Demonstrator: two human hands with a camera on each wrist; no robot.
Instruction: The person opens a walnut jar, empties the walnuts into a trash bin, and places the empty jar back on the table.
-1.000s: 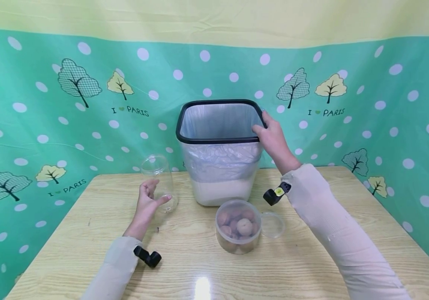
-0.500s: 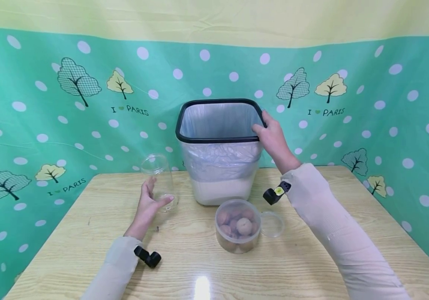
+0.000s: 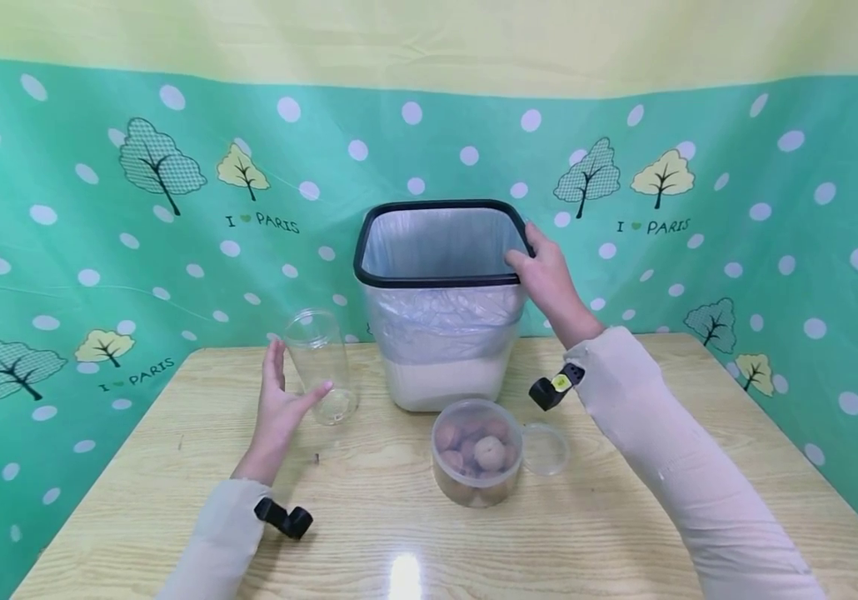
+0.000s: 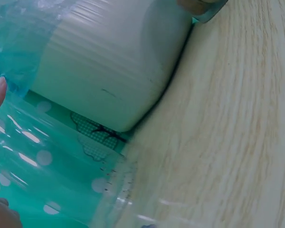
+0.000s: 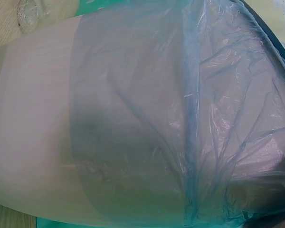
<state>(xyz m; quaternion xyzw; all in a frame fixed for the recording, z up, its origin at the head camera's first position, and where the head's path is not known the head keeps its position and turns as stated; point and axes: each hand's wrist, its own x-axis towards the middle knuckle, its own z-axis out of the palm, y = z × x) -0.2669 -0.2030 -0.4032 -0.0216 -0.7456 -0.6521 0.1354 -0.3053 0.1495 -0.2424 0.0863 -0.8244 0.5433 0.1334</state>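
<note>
A white trash bin (image 3: 417, 383) with a black rim and a bluish liner bag folded over its top stands at the back. My right hand (image 3: 549, 275) grips the rim at its right side, thumb inside and fingers outside. Left of the bin, a clear plastic jar (image 3: 330, 371) stands upright with its mouth uncovered. My left hand (image 3: 279, 412) is beside the jar, fingers straight and thumb spread toward its lower front. In the left wrist view, the fingertips (image 4: 2, 209) and the thumb show on either side of the transparent jar (image 4: 61, 156).
In front of the bin sits a round clear container (image 3: 466, 492) holding several brown, walnut-like balls. A clear round lid (image 3: 546, 450) lies at its right on the wooden table (image 3: 369, 533). A green dotted curtain (image 3: 197, 275) hangs behind.
My left hand has loosened from around the jar and shifted left, its fingers straightening. The jar stays standing. My right hand keeps its grip on the bin rim.
</note>
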